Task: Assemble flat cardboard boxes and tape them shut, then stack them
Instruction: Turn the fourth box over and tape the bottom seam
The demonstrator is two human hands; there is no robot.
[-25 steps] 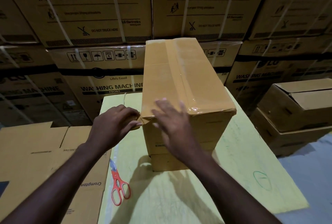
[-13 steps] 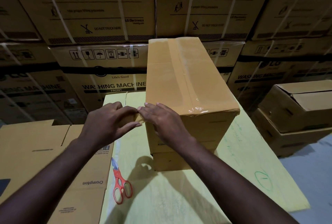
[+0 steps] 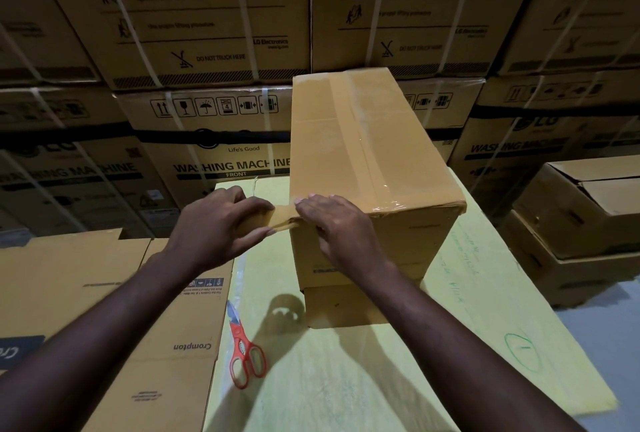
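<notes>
On the yellow-green table top [image 3: 346, 379], the long, taped brown cardboard box [image 3: 374, 161] runs lengthwise away from the person. At its near left corner the right hand [image 3: 332, 223] presses flat-fingered, while the left hand [image 3: 214, 227], just leftward, pinches the brown tape strip [image 3: 282, 218] taut.

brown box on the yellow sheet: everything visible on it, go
The box is plain brown cardboard, long, closed, lying lengthwise away from the camera on the yellow sheet. Glossy tape runs along its top seam and wrinkles over the near edge. A cardboard piece juts out beneath its near end. The right hand presses its near left top corner; the left hand pinches a tape strip stretched from that corner.
</notes>
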